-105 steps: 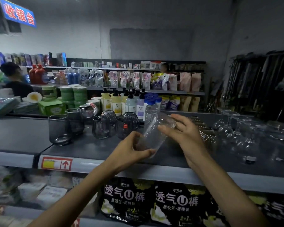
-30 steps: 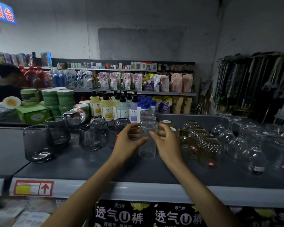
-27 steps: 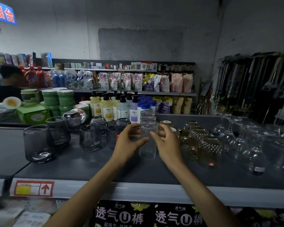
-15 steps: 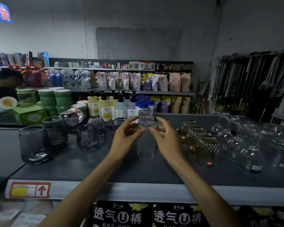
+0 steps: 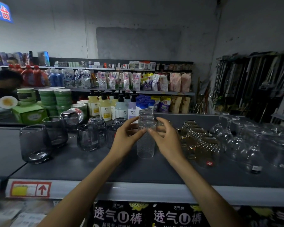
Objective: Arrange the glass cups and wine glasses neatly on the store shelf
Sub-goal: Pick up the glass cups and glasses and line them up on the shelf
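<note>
Since a few seconds back, the clear dimpled glass tumbler (image 5: 145, 145) has come down from a tilted hold in the air over the shelf edge. It now stands upright on the dark grey store shelf (image 5: 72, 167), a little further in. At the far left stand the smoky grey glass cups (image 5: 34, 143), loosely spaced in an uneven run toward the middle. Next comes the left hand (image 5: 128, 136), fingers curled round the tumbler's upper part with the thumb tip on its near face. The right hand (image 5: 166, 138) mirrors it from the other side, so both cup the glass between them and the thumbs nearly meet. Another clear glass shows just above the tumbler's rim; whether it stands behind or is nested on top I cannot tell. Just beside the right hand sit the amber knobbed glass cups (image 5: 198, 141), bunched close, and beyond them the upturned clear wine glasses (image 5: 226, 133) rest on their rims. By my reading, the step in hand is seating this tumbler in its spot between the grey cups and the amber ones. The next move calls for a gentle release, both hands drawn straight back so the tall, narrow glass is not tipped, before another stray piece is squared into line.
</note>
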Demonstrator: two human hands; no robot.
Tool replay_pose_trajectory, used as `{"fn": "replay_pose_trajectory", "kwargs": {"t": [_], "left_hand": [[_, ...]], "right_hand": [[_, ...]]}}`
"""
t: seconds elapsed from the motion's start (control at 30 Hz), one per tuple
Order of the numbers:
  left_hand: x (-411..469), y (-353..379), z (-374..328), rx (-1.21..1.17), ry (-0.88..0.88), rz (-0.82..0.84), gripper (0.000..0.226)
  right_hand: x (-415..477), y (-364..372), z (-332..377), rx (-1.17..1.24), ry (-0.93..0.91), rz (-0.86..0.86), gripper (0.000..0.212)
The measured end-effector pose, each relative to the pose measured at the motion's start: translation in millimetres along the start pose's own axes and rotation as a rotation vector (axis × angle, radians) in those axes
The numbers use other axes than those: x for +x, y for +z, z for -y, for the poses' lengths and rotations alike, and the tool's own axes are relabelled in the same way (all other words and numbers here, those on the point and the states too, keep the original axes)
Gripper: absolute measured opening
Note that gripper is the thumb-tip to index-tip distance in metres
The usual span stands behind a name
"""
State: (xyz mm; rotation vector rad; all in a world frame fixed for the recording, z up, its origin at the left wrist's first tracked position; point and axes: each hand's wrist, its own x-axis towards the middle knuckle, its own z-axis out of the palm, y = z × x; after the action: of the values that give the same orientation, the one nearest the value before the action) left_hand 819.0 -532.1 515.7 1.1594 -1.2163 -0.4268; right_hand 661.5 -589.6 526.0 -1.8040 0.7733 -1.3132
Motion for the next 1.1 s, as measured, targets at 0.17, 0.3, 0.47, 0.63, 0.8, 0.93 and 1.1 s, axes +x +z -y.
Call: {"fn": "replay_pose_trajectory", "kwargs": {"t": [0.17,0.3,0.47,0.63,0.8,0.93,1.1], "left_hand": [[-8.5,-1.8,9.2,0.041,-0.047,0.02,0.049],[-9.5,-2.5,11.0,0.084,-0.053,0.033,0.047],[-10.2,-2.3,9.4,0.071,-0.075,0.039,0.047],[-13.8,-2.0,7.3,0.091,-0.106,0.051,0.045],[-38.8,-24.9,-4.5,0.466,0.046,0.013,0.039],[-47.7,-65.5,-11.2,1.008,0.241,-0.119,0.038],[-22.2,-101.2,-5.6,1.277,0.274,-0.059,0.056]], "right_hand": [[-0.8,-0.7,-7.8,-0.035,0.018,0.021,0.043],[-0.2,-1.8,-6.8,-0.066,0.011,0.038,0.046],[-3.4,-3.4,-5.0,-0.046,0.015,0.034,0.046],[-9.9,-3.0,-0.9,-0.037,0.019,0.0,0.049],[-42.7,-0.6,18.7,-0.269,-0.184,-0.093,0.045],[-48.1,39.1,36.5,-0.349,-0.306,0.053,0.034],[-34.7,94.3,30.4,-0.427,-0.115,0.121,0.056]]}}
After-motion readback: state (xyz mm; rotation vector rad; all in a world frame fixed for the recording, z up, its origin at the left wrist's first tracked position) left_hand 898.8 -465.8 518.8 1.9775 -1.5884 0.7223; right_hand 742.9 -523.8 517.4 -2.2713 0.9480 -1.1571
